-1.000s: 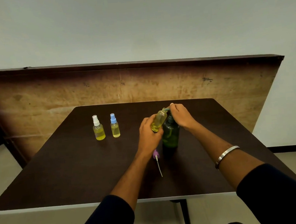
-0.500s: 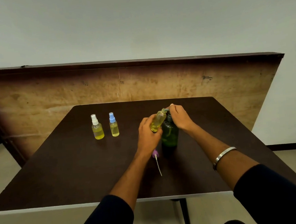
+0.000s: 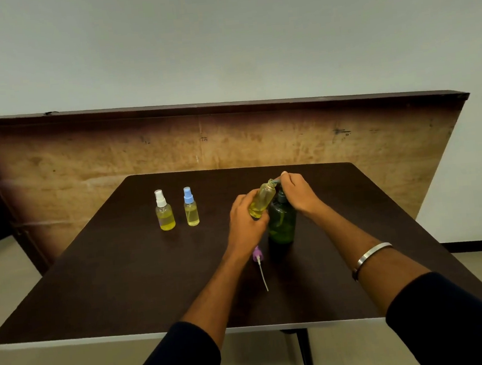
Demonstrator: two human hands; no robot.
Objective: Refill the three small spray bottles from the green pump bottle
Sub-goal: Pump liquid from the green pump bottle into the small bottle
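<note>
The green pump bottle (image 3: 282,225) stands near the middle of the dark table (image 3: 125,276). My right hand (image 3: 298,191) rests on its pump head, the nozzle pointing left. My left hand (image 3: 245,220) holds an uncapped small spray bottle (image 3: 262,199) tilted, its open mouth at the nozzle; yellow liquid fills its lower part. Its purple spray cap (image 3: 257,252) with a long dip tube lies on the table in front of the green bottle. Two capped small bottles stand at the back left: a white-capped bottle (image 3: 164,211) and a blue-capped bottle (image 3: 191,207), both holding yellow liquid.
A large wooden board (image 3: 84,159) leans upright behind the table against a pale wall. The table's near edge (image 3: 102,340) is a light strip, with a single leg below it. A metal bangle sits on my right wrist.
Both hands and the bottles keep the same pose at the pump; only the camera view shifts slightly.
</note>
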